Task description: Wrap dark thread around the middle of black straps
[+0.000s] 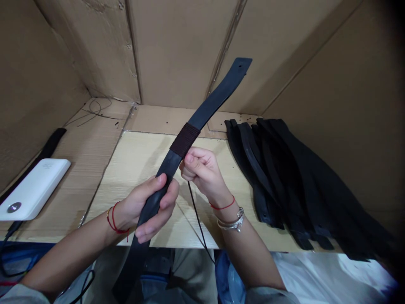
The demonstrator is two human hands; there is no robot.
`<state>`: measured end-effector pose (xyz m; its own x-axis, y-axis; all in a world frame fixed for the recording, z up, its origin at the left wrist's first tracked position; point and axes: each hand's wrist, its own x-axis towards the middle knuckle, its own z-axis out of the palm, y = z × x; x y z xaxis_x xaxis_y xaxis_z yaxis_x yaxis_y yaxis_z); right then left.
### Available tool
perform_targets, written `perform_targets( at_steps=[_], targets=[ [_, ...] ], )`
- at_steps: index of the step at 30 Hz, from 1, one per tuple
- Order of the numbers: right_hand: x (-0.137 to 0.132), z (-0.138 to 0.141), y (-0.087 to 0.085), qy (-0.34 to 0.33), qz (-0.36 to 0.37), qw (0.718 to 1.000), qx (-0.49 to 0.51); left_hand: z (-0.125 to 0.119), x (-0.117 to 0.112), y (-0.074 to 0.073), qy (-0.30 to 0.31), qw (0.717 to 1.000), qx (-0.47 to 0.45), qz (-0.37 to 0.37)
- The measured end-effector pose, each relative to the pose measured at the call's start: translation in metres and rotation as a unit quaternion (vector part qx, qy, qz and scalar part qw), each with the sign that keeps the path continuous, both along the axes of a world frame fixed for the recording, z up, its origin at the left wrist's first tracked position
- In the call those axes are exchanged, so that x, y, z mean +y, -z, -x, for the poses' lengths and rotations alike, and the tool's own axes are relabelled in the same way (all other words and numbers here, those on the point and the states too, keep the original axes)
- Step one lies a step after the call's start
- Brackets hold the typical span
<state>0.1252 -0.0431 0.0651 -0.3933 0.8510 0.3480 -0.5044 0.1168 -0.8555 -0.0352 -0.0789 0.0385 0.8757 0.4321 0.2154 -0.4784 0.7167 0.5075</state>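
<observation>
A long black strap [218, 97], with a small hole near its far end, slants across the middle of the view. Around its mid part sits a band of dark brown cord [185, 139] wound in close turns. My left hand [157, 204] is wrapped round the strap below that band. Just under the band's lower right edge, my right hand [202, 171] is closed in a pinch on the thin dark cord [196, 214], whose free length hangs down past the table's front edge. The cord's exact grip point is hidden by the fingers.
Several black straps [284, 177] lie in a heap on the right of the pale wooden board [120, 169]. On the left are a white power bank [36, 188] with a cable and another dark strip [52, 143]. Loose thin cord [95, 110] lies at the back left. Cardboard walls [180, 50] enclose the table.
</observation>
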Motion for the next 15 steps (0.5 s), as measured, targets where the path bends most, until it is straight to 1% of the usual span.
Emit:
perform_targets(
  at_steps=[5, 9, 15],
  targets=[
    [-0.001, 0.0021, 0.0024, -0.019, 0.003, 0.999, 0.026, 0.0011, -0.002, 0.0017, 0.032, 0.999, -0.025, 0.027],
    [-0.0014, 0.0025, 0.0033, -0.013, 0.0, 1.0, 0.025, 0.0018, -0.0034, 0.0017, 0.055, 0.997, -0.048, 0.035],
    [-0.0009, 0.0015, 0.0036, 0.008, -0.009, 1.0, 0.007, 0.0037, 0.0003, 0.0044, 0.049, 0.996, -0.057, 0.041]
  ],
)
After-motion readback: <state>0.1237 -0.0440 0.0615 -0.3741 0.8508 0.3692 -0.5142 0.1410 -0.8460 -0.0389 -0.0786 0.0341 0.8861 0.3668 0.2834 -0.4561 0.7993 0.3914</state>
